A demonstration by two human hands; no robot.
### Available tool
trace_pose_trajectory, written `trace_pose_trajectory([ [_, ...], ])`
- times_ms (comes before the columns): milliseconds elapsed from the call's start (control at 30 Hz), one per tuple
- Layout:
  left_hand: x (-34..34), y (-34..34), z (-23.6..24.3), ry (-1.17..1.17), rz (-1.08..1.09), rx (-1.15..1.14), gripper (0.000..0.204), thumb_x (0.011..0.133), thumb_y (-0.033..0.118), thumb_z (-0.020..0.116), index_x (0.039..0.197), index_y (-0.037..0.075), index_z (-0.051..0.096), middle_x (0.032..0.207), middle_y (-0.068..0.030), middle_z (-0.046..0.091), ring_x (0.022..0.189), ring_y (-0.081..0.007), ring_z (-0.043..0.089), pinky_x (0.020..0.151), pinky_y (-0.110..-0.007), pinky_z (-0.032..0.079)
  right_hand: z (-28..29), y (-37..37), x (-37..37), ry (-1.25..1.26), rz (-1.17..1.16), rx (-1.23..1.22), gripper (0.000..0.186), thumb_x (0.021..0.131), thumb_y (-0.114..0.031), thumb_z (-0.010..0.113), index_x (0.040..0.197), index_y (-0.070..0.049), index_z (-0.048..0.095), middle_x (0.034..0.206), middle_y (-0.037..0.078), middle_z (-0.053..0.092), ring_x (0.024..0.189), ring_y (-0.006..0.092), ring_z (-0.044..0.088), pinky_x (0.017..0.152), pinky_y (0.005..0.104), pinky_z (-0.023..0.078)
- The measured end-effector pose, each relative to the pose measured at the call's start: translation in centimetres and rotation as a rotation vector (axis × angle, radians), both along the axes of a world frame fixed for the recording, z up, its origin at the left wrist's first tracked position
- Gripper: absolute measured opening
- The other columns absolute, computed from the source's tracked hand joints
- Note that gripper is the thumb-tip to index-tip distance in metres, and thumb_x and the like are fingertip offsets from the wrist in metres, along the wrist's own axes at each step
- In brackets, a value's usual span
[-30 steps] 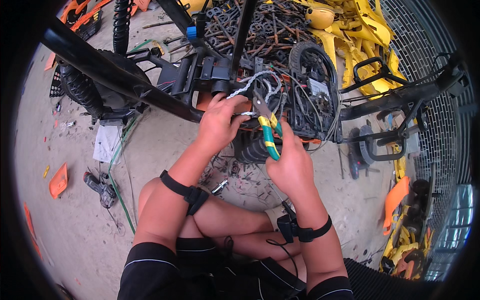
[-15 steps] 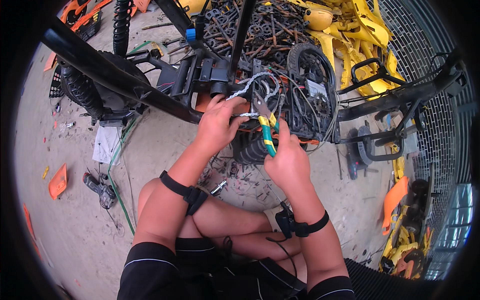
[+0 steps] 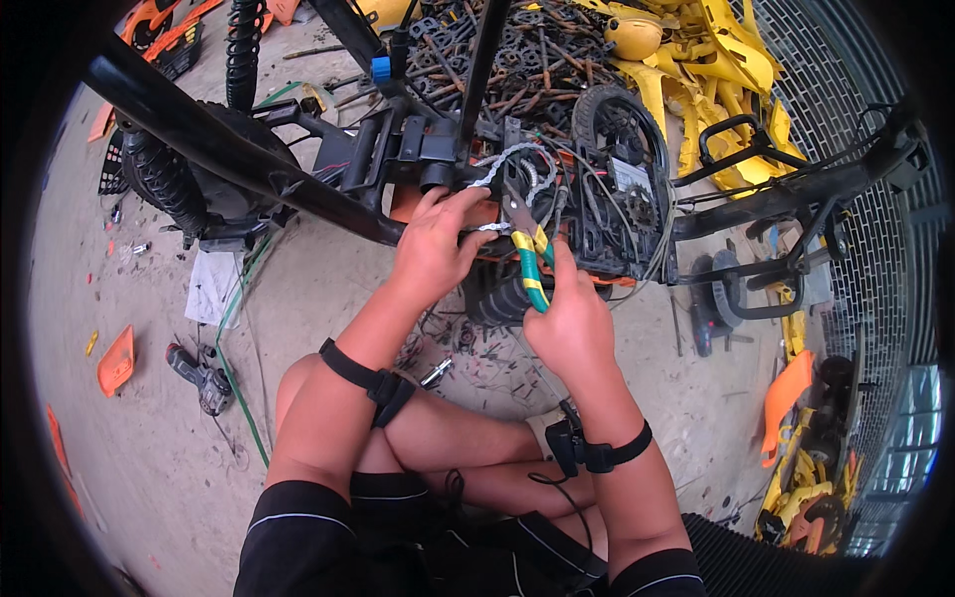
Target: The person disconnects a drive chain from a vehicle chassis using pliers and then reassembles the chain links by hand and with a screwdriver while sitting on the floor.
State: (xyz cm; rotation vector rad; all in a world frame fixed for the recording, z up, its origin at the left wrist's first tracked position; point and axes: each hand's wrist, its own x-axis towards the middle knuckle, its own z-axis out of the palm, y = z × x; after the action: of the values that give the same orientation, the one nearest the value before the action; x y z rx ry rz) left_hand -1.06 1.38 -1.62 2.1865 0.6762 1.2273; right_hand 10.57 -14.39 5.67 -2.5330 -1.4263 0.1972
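In the head view the person sits on the concrete floor (image 3: 149, 468) with knees drawn up, both forearms reaching away toward a black tubular metal vehicle frame (image 3: 239, 149) that crosses the scene from far left to far right.

The right hand (image 3: 572, 323) is curled shut around the green-and-yellow rubber handles of a pair of steel pliers (image 3: 527, 254). The tool points away from the person, its metal nose up among a grey bundle of wires and braided sleeving (image 3: 517, 164) at the middle of the frame. Whether the nose grips anything I cannot tell.

The left hand (image 3: 438, 244) is just left of the pliers, fingers bent, thumb and fingertips pinching a thin pale wire end (image 3: 489, 228) that runs right toward the tool's nose. The two hands sit close together, near the centre of the scene.

Right of the hands a black toothed sprocket with a chain guard (image 3: 627, 199) hangs on the frame. Beyond it, far off, lies a heap of rusty dark metal rods (image 3: 537, 60), and to the far right a pile of yellow plastic body panels (image 3: 716, 60). On the left, a black coil-spring shock absorber (image 3: 164, 184) stands by the frame, and nearer lie an orange plastic fragment (image 3: 117, 360) and a small dark hand tool (image 3: 199, 376) on the floor.
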Motion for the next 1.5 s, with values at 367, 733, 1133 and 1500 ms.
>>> trace_pose_trajectory([
  [367,-0.1,0.0,-0.4,0.028,-0.008,-0.019,0.052,0.078,0.016,0.084,0.124,0.006,0.062,0.114,-0.0144,0.069,0.113,-0.0408,0.059,0.093,-0.046,0.049,-0.4,-0.1,-0.3,-0.118,-0.038,-0.033,0.094,0.072,-0.011,0.077,0.153,-0.01,0.031,0.106,0.024,0.059,0.087,0.0425,0.068,0.071,0.047,0.058],
  [733,-0.3,0.2,-0.5,0.012,-0.024,0.02,0.054,0.079,0.014,0.082,0.127,0.007,0.06,0.115,-0.0137,0.07,0.115,-0.0432,0.059,0.097,-0.046,0.049,1.4,-1.3,0.4,1.177,-0.149,0.212,0.045,0.097,-0.011,0.063,0.138,-0.003,0.049,0.102,0.008,0.064,0.074,0.014,0.063,0.058,0.0279,0.05],
  [1133,-0.2,-0.1,-0.4,0.01,-0.035,-0.013,0.051,0.079,0.014,0.082,0.125,0.008,0.06,0.113,-0.0129,0.071,0.116,-0.0447,0.058,0.098,-0.047,0.048,0.7,-0.5,1.7,0.717,-0.121,-0.005,0.046,0.089,-0.016,0.058,0.131,0.002,0.051,0.092,0.02,0.064,0.09,0.0335,0.066,0.084,0.0431,0.05],
  [1500,-0.1,0.2,-0.7,-0.006,-0.037,0.008,0.054,0.078,0.013,0.083,0.126,0.007,0.059,0.115,-0.0117,0.07,0.114,-0.0439,0.059,0.097,-0.046,0.049,0.8,-0.9,1.2,0.836,-0.13,0.164,0.035,0.09,-0.005,0.054,0.125,0.001,0.053,0.081,0.008,0.062,0.055,0.015,0.061,0.048,0.0292,0.048],
])
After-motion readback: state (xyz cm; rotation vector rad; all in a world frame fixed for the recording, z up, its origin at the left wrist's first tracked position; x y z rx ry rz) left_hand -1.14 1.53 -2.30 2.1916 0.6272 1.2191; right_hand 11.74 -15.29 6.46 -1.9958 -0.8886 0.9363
